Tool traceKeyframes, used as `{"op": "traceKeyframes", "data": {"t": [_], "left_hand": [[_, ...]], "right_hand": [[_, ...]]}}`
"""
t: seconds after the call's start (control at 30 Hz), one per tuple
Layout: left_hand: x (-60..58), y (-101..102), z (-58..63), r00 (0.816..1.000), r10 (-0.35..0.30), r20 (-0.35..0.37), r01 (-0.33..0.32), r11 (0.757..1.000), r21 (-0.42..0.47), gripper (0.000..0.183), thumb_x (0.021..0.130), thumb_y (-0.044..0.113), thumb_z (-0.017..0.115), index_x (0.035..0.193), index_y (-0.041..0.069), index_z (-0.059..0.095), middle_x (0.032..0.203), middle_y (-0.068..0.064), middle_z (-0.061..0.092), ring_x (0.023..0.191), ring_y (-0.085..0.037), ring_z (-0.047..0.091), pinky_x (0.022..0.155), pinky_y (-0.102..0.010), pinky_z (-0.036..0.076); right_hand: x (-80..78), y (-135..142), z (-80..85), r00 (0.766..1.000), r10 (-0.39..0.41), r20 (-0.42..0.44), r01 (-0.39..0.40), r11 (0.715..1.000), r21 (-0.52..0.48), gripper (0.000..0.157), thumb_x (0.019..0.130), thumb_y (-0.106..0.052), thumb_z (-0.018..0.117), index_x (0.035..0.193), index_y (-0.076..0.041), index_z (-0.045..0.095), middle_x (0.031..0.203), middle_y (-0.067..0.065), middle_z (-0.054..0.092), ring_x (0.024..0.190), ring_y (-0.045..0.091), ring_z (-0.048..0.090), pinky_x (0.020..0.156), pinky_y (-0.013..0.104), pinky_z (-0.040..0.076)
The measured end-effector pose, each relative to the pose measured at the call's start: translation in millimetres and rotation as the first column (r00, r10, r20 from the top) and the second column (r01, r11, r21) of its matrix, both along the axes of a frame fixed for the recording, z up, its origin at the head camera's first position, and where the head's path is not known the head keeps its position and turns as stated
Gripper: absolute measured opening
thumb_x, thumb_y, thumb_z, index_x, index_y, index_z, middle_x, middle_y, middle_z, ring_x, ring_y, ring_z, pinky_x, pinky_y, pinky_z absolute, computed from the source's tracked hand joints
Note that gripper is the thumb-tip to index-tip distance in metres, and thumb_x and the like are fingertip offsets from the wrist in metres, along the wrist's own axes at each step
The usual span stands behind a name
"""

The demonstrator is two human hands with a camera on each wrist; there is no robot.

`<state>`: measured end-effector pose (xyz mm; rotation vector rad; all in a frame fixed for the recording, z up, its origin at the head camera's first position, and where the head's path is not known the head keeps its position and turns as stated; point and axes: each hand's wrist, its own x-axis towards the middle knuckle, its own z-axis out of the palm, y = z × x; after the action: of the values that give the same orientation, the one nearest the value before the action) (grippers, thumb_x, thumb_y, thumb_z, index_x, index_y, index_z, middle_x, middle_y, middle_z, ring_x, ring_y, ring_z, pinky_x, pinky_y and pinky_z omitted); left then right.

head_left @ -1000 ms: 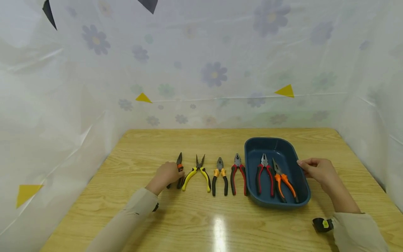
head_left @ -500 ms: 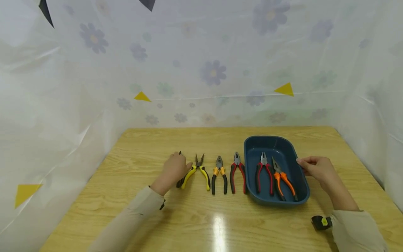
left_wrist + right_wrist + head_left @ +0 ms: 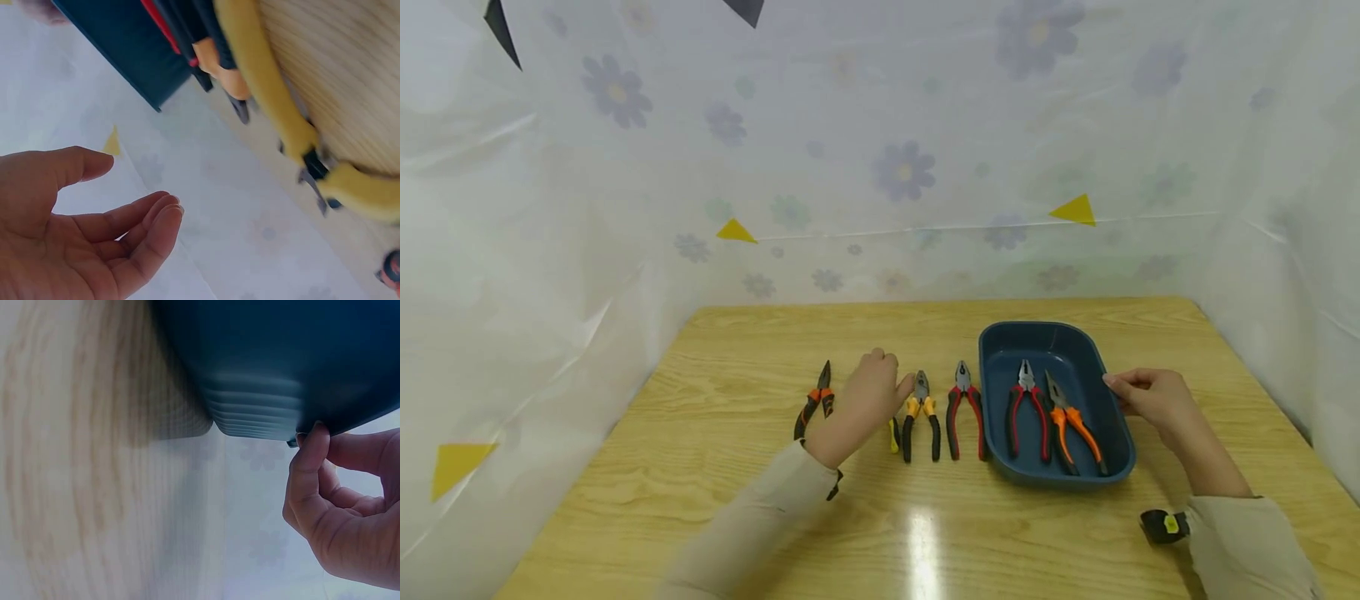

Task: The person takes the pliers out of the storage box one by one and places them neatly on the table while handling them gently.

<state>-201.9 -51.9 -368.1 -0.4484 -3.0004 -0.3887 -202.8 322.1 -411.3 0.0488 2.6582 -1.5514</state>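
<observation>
My left hand [image 3: 867, 398] is over the yellow long-nose pliers [image 3: 894, 437], hiding most of them in the head view. Its fingers are loosely bent with nothing between them, and in the left wrist view thumb and fingers stand apart, beside the yellow pliers [image 3: 292, 128]. To its left lie black-and-orange pliers [image 3: 825, 379]. Pliers with yellow-and-black handles [image 3: 922, 387] and red-and-black pliers [image 3: 962, 377] lie to its right. My right hand [image 3: 1161, 404] pinches the right rim of the blue bin [image 3: 1072, 360] between thumb and fingers; the right wrist view shows this hand [image 3: 350, 506] at the rim.
Inside the bin, red-and-black pliers [image 3: 1026, 377] and orange-handled long-nose pliers [image 3: 1060, 417] lie side by side. The wooden table [image 3: 760, 508] reaches back to a flowered plastic curtain [image 3: 827, 192], which also closes off both sides.
My left hand has left the black-and-orange pliers, which now lie uncovered on the table, and has moved right over the yellow pliers. The right hand keeps its pinch on the bin.
</observation>
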Motion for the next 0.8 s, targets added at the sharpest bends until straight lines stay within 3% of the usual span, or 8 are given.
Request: {"op": "traceKeyframes", "data": {"t": [0.2, 0.43, 0.67, 0.8], "left_hand": [[6.2, 33.1, 3.7, 0.995, -0.096, -0.037, 0.097, 0.995, 0.031, 0.035, 0.1, 0.028, 0.054, 0.11, -0.004, 0.064, 0.102, -0.014, 0.059, 0.093, -0.026, 0.057, 0.074, -0.03, 0.052], [16.0, 71.8, 3.6, 0.97, -0.227, -0.092, 0.23, 0.973, 0.025, 0.028, 0.1, 0.026, 0.053, 0.106, 0.001, 0.066, 0.098, -0.008, 0.059, 0.09, -0.019, 0.057, 0.073, -0.023, 0.048], [18.1, 99.4, -6.2, 0.948, -0.295, -0.118, 0.283, 0.953, -0.111, 0.025, 0.099, 0.03, 0.054, 0.098, 0.008, 0.066, 0.089, -0.002, 0.057, 0.08, -0.012, 0.052, 0.069, -0.02, 0.044], [18.4, 112.6, -11.4, 0.954, -0.29, -0.073, 0.279, 0.952, -0.13, 0.026, 0.099, 0.032, 0.053, 0.097, 0.009, 0.065, 0.094, -0.002, 0.058, 0.085, -0.013, 0.052, 0.071, -0.019, 0.044]], "right_hand": [[0.5, -1.2, 1.9, 1.0, 0.012, -0.006, -0.012, 1.0, 0.014, 0.048, 0.1, -0.024, 0.051, 0.113, 0.023, 0.054, 0.085, 0.0, 0.062, 0.066, 0.004, 0.061, 0.064, 0.026, 0.054], [1.0, -3.2, 2.1, 1.0, 0.013, -0.006, -0.013, 1.0, 0.01, 0.048, 0.1, -0.022, 0.052, 0.112, 0.024, 0.053, 0.086, 0.001, 0.063, 0.066, 0.004, 0.061, 0.064, 0.026, 0.054], [1.0, -4.1, 2.3, 1.0, 0.011, -0.007, -0.011, 1.0, 0.019, 0.048, 0.1, -0.023, 0.052, 0.112, 0.024, 0.053, 0.085, 0.002, 0.063, 0.065, 0.005, 0.061, 0.064, 0.027, 0.055], [1.1, -3.8, 2.3, 1.0, 0.012, -0.019, -0.011, 1.0, 0.019, 0.048, 0.1, -0.023, 0.052, 0.111, 0.023, 0.055, 0.084, 0.001, 0.063, 0.065, 0.006, 0.062, 0.064, 0.028, 0.055]]}}
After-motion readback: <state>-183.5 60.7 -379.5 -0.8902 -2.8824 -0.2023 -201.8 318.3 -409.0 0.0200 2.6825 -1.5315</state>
